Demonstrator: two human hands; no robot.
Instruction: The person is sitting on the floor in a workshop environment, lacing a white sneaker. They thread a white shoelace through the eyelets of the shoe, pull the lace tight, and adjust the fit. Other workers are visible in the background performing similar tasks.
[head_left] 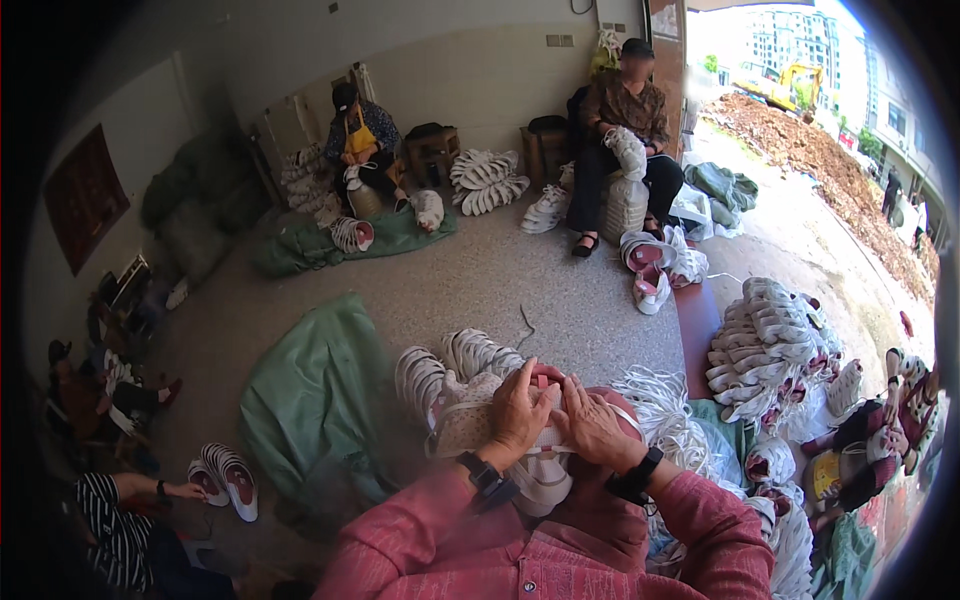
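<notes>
White and pink, a sneaker [478,420] rests on the lap of a person in a red shirt, both hands pressed down on its upper. The left hand [518,408] curls its fingers over the shoe's top edge; the right hand [590,425] lies flat beside it, fingers touching the same edge. A heap of white laces [665,410] sits just right of the hands, a green sack [310,400] on the floor to their left, stacked sneakers [770,340] farther right.
</notes>
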